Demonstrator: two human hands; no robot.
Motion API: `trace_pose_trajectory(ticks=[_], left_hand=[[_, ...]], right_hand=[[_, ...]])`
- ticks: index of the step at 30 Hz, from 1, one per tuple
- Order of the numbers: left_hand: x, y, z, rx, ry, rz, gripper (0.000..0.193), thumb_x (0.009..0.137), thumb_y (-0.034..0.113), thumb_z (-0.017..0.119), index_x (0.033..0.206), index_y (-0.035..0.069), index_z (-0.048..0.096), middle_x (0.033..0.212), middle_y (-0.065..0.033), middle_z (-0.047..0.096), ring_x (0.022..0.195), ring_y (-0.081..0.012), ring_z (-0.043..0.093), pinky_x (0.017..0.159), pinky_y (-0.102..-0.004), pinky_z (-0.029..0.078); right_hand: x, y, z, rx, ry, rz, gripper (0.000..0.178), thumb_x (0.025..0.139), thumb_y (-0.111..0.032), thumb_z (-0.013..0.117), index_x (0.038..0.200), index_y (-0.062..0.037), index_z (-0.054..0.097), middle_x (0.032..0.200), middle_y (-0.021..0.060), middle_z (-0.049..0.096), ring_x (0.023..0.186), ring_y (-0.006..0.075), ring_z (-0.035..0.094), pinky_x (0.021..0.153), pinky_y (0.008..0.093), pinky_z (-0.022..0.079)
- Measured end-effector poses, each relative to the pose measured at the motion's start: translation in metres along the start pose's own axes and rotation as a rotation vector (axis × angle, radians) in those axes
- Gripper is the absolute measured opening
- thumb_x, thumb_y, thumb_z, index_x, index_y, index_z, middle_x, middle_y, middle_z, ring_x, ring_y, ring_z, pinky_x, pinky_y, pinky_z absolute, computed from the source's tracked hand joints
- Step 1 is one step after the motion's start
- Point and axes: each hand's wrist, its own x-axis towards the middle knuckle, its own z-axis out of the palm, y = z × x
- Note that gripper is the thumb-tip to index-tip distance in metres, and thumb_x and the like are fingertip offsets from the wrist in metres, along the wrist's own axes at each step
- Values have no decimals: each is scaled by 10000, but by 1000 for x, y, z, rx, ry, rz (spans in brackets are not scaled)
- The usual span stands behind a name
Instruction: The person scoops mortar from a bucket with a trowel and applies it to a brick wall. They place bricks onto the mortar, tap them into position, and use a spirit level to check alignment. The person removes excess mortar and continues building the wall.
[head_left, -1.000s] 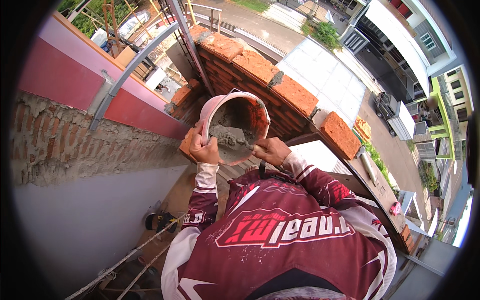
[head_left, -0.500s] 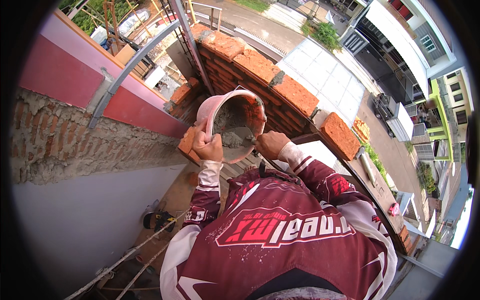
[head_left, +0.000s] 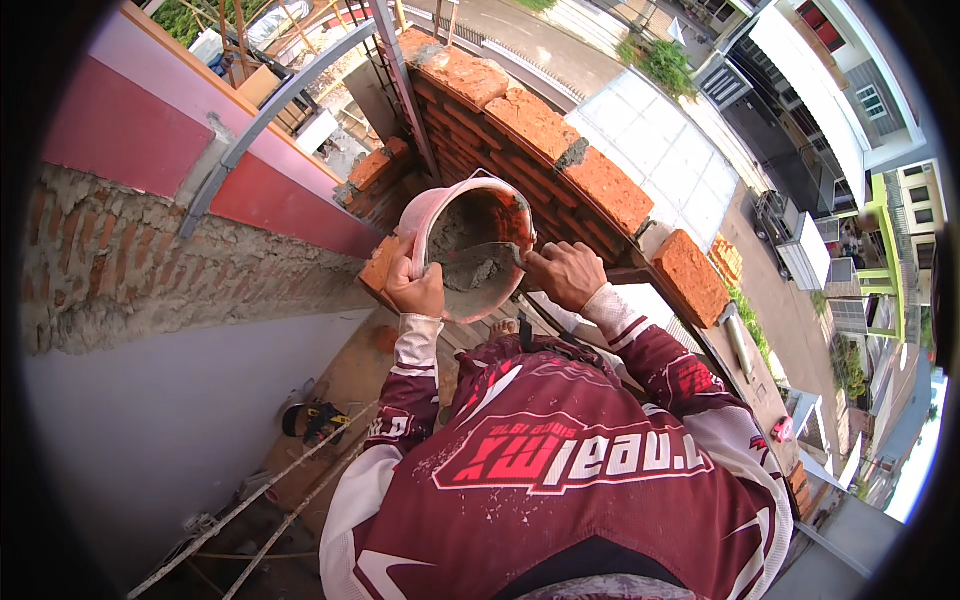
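A pale pinkish bucket (head_left: 412,218) is tilted with its mouth toward me, and grey mortar (head_left: 455,222) coats its inside. My left hand (head_left: 415,290) is closed on the bucket's near left rim. In my closed right hand (head_left: 570,275) is the handle of a trowel (head_left: 462,272), mostly hidden by the fingers. The trowel's blade lies inside the bucket's mouth with a lump of mortar on it. Just beyond the bucket runs a red brick wall (head_left: 530,122), with grey mortar in its top joints.
An orange brick (head_left: 690,278) sits on the wall's right part. A curved grey metal bar (head_left: 262,105) crosses the red-painted wall (head_left: 125,125) at left. Ropes (head_left: 262,490) stretch over the platform (head_left: 325,375) below. The street (head_left: 765,215) lies far down beyond the brick wall.
My right hand has shifted slightly right and up, and the trowel blade has turned within the bucket's mouth. My left hand still grips the rim. The view has shifted a little.
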Motion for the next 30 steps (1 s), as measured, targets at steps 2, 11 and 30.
trace_pose_trajectory(ticks=[2,11,30], left_hand=[[3,6,2,-1,-1,18,77,641,-58,590,677,-67,523,1143,-177,695,760,-134,633,660,-280,485],[13,-6,10,11,4,101,221,658,-61,587,586,-18,383,1132,-183,689,706,-124,589,607,-280,465],[-18,-136,-155,185,593,-416,239,701,70,645,904,-43,701,703,-26,644,610,-115,526,591,-318,452]], right_hand=[[6,-7,-16,64,-68,154,210,875,-265,581,966,-93,662,827,137,673,764,344,675,643,468,527],[30,-16,37,657,-547,314,367,914,-318,548,878,19,686,797,173,697,745,293,697,671,403,554],[42,36,4,1044,-234,629,312,851,-259,720,970,11,619,749,24,599,635,84,545,554,244,451]])
